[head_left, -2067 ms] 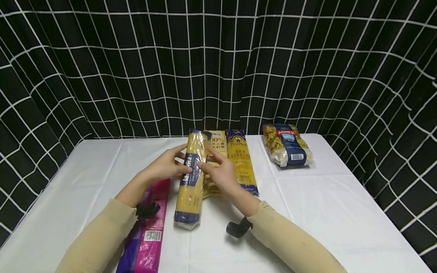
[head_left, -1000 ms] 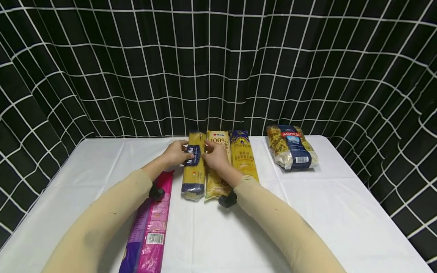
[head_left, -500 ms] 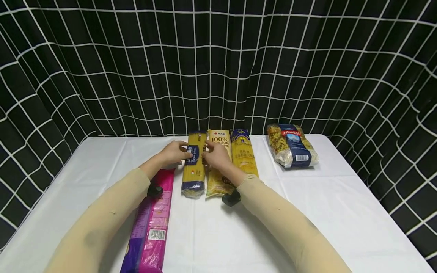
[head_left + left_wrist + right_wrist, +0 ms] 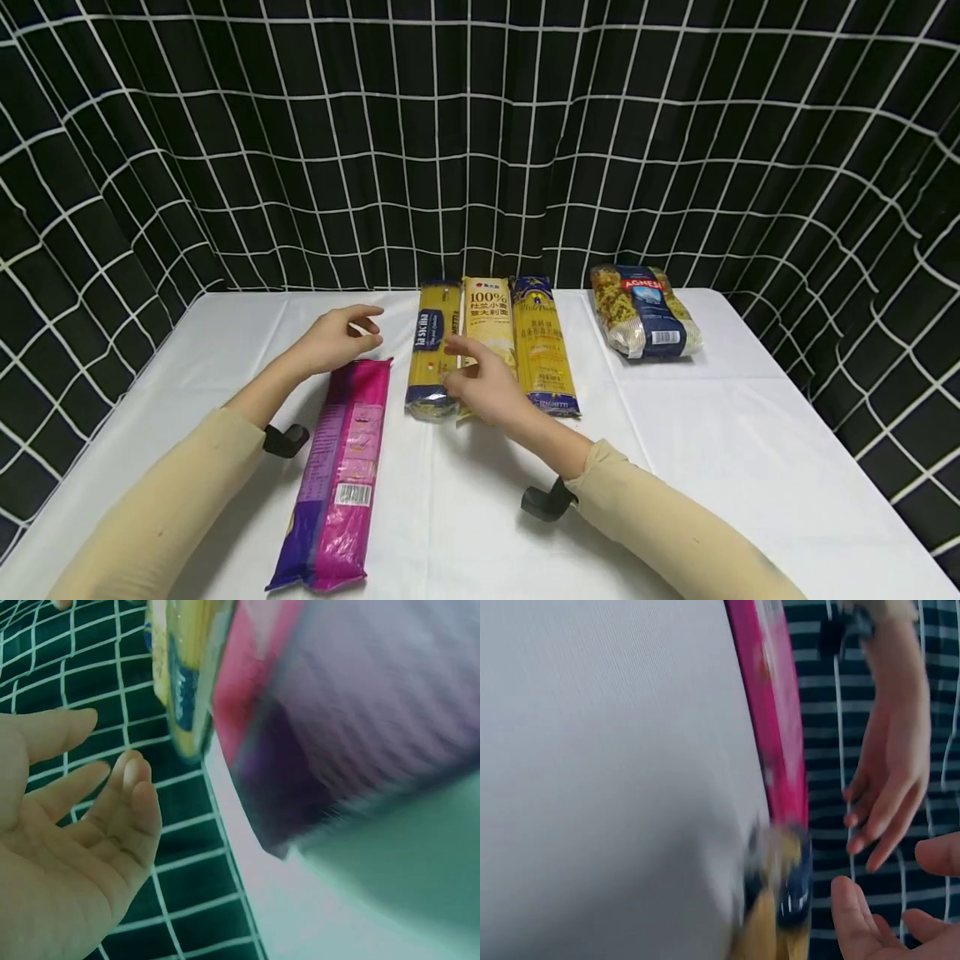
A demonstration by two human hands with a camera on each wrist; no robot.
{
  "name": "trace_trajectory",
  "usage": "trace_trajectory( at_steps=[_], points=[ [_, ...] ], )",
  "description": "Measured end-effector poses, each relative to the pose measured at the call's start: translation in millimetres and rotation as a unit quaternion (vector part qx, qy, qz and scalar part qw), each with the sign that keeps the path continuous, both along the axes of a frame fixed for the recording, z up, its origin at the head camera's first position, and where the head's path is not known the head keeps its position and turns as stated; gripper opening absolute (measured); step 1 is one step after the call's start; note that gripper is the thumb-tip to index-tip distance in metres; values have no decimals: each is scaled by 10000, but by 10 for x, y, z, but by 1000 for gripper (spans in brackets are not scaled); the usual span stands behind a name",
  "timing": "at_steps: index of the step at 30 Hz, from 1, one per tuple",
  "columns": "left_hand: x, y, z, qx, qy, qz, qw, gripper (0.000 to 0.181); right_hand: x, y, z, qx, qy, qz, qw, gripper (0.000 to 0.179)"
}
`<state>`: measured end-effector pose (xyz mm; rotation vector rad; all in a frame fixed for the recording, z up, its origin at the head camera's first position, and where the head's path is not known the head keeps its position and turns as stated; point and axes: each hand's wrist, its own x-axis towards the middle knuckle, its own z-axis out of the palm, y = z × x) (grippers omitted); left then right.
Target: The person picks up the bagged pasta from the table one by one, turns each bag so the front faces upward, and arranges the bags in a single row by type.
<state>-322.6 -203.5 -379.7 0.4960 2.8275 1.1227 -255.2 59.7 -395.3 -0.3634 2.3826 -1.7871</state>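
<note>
My left hand (image 4: 333, 337) hovers over the far end of a pink and purple packet (image 4: 341, 467), fingers loosely bent and holding nothing. To its right, a La Sicilia spaghetti pack (image 4: 427, 367) lies flat at the back of the table. Beside it are a cream and yellow pasta pack (image 4: 487, 304) and a yellow and blue spaghetti pack (image 4: 546, 354), all in a row. My right hand (image 4: 491, 387) is raised over the cream pack, partly covering it, with nothing in its grasp. The left wrist view also shows the left hand (image 4: 82, 825) apart from the packs.
A bag of Agnesi pasta (image 4: 645, 312) lies at the back right, apart from the row. The white-covered table (image 4: 675, 467) ends at a black curtain with a white grid (image 4: 495, 150) behind and at both sides.
Both hands first lowered the La Sicilia spaghetti pack to the table beside the cream pack, then let go. The left hand has since moved left, the right hand back toward me.
</note>
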Motion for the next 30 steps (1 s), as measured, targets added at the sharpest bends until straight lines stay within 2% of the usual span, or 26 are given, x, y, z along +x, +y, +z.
trace_trajectory(
  at_steps=[3,6,10,14,18,22,30],
  points=[
    [116,-125,-42,-154,205,-81,9996,45,224,-64,-35,-25,-52,403,9992,66],
    [197,-261,-96,-183,206,-170,9995,43,408,-153,-89,48,-157,824,9965,70],
    [241,-441,-149,-122,-169,-330,9992,48,566,-306,-166,120,-460,1344,9898,81],
    [231,-552,-178,-108,-530,-502,9973,54,634,-474,-217,136,-675,1713,9828,88],
    [189,-572,-221,-112,-803,-613,9948,57,661,-612,-231,158,-764,1777,9810,94],
    [161,-552,-270,-95,-1045,-631,9925,56,665,-696,-239,91,-920,1616,9825,96],
    [149,-482,-347,-54,-1013,-544,9934,54,675,-732,-254,163,-962,1370,9858,96]
  ],
)
